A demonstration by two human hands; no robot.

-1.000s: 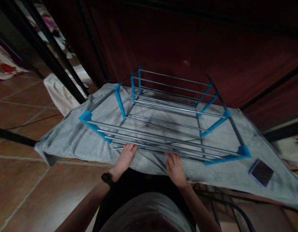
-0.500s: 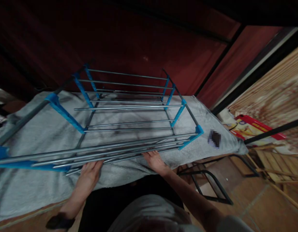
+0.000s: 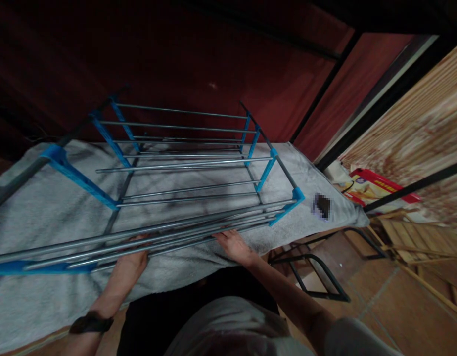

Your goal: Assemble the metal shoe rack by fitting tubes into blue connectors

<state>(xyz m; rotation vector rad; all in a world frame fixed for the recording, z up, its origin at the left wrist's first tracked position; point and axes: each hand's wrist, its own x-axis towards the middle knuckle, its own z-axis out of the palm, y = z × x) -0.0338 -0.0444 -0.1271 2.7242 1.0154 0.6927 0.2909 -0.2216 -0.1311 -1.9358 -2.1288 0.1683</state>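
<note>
A shoe-rack-like frame (image 3: 187, 127) of metal tubes and blue plastic connectors lies on a grey cloth (image 3: 199, 257). Several metal rods (image 3: 169, 228) run along its near side; their right ends meet a blue connector (image 3: 287, 207). On the left, their ends lie over another blue connector (image 3: 54, 268), and I cannot tell whether any sits inside it. My left hand (image 3: 130, 262) closes round the lower rods from the near side, its fingertips partly hidden among them. My right hand (image 3: 234, 245) grips the lowest rods right of middle, fingers bent over them.
One mid-frame rod (image 3: 184, 165) has a loose left end. A small pixelated item (image 3: 321, 206) rests on the cloth at right. Beyond are a red and yellow box (image 3: 384, 188), a wooden chair (image 3: 414, 242) and a dark metal frame (image 3: 325, 277). A dark red wall stands behind.
My left hand has moved slightly up and left, its fingers now reaching in among the rods. My right hand stays at about the same place on the rods. The view has shifted slightly.
</note>
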